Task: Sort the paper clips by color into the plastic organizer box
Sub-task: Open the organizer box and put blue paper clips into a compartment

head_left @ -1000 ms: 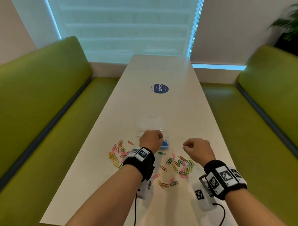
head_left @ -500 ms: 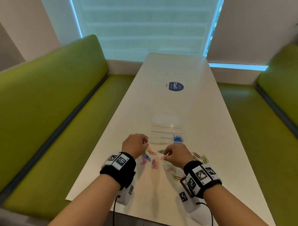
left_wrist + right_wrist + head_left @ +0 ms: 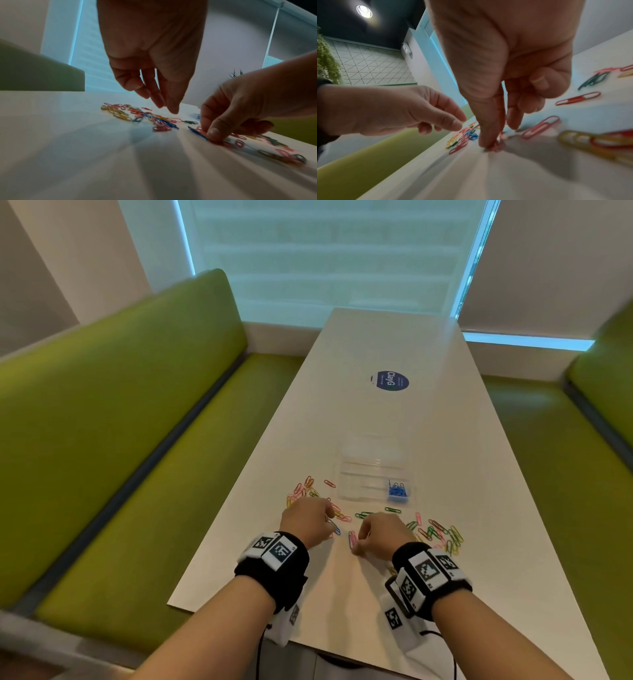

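The clear plastic organizer box [image 3: 371, 470] lies on the white table [image 3: 376, 344], with blue clips [image 3: 397, 493] in its near right compartment. Coloured paper clips [image 3: 440, 534] are scattered in front of the box, more at the left [image 3: 303, 491]. My left hand [image 3: 330, 520] hovers over the left cluster; in the left wrist view its fingers [image 3: 169, 106] hang down loosely and hold nothing. My right hand [image 3: 356, 546] is down on the table, thumb and forefinger pinching a pink clip [image 3: 499, 144]. A blue clip [image 3: 197, 132] lies just beside that thumb.
A round blue sticker [image 3: 390, 380] is on the table beyond the box. Green benches [image 3: 120, 422] run along both sides of the table. The near table edge [image 3: 274, 638] lies just under my wrists.
My left hand has drawn back from the box's blue compartment to the clips on the left. My right hand has moved left and down onto a pink clip. The head view shifted.
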The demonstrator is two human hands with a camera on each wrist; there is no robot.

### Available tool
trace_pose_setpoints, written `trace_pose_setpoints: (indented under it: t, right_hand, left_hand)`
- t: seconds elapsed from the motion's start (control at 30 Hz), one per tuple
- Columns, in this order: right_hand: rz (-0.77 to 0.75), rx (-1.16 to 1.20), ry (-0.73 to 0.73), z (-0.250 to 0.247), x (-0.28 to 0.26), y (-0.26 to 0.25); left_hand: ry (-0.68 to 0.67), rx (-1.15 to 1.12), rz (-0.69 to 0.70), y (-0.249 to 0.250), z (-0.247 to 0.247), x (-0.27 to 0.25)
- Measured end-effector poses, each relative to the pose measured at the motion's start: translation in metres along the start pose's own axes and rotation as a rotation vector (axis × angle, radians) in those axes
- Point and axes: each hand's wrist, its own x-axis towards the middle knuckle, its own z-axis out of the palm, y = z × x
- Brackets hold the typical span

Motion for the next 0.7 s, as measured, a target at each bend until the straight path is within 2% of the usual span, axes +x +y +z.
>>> trace_pose_setpoints:
  t: [0.2, 0.33, 0.43, 0.7]
  right_hand:
    - [-0.071, 0.035, 0.041, -0.007, -0.008, 0.013]
    - [-0.200, -0.098, -0.087, -0.007, -0.017, 0.014]
    - [-0.187, -0.185, -0.142, -0.007, -0.021, 0.015]
    - [-0.194, -0.178, -0.160, -0.016, -0.028, 0.025]
  left_hand:
    - [-0.049, 0.004, 0.101, 0.007, 0.015, 0.000]
    - [-0.057, 0.026, 0.103, 0.010, 0.020, 0.003]
    - [-0.054, 0.046, 0.085, 0.011, 0.025, 0.004]
    - [-0.073, 0.073, 0.083, 0.012, 0.028, 0.005]
